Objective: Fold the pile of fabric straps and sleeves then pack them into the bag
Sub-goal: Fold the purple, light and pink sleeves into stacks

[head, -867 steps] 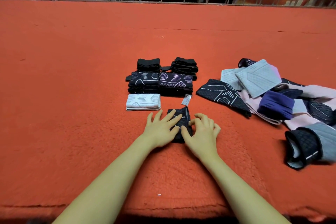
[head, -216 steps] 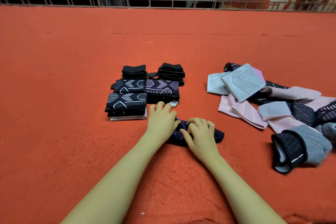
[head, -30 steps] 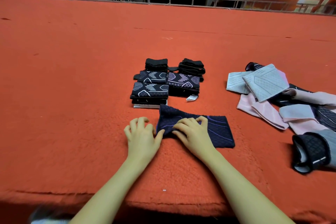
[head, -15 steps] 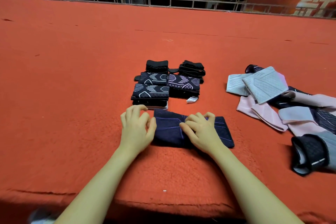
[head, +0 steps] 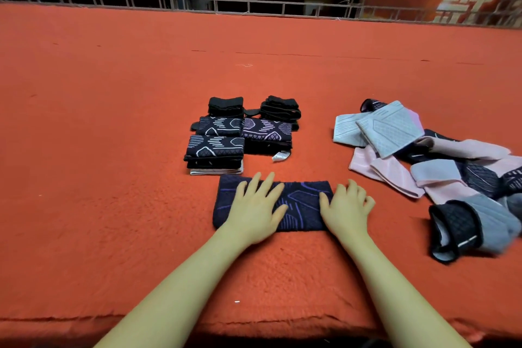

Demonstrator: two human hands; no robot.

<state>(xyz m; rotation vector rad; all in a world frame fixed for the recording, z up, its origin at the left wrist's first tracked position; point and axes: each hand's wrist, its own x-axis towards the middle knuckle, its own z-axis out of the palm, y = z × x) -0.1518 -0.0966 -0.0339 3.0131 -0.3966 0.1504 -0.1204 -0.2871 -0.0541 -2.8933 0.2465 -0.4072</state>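
the left hand [head: 255,210] lies flat with fingers spread on the navy sleeve [head: 299,206] just in front of the folded stacks [head: 214,150], a soft, light knit best pinched at its right end, where the right hand [head: 346,207] rests with loosely bent fingers gripping nothing.

Navy sleeve [head: 299,206] with purple lines (geometric); black folded stacks [head: 240,133] with white patterns; grey, pink pile [head: 423,155]; orange-red carpet [head: 113,121].

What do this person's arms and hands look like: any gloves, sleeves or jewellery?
Both are bare. The left hand and right hand wear no gloves, and no rings, watch or bands show. Both forearms are uncovered down to the picture's lower edge; no sleeve is visible.
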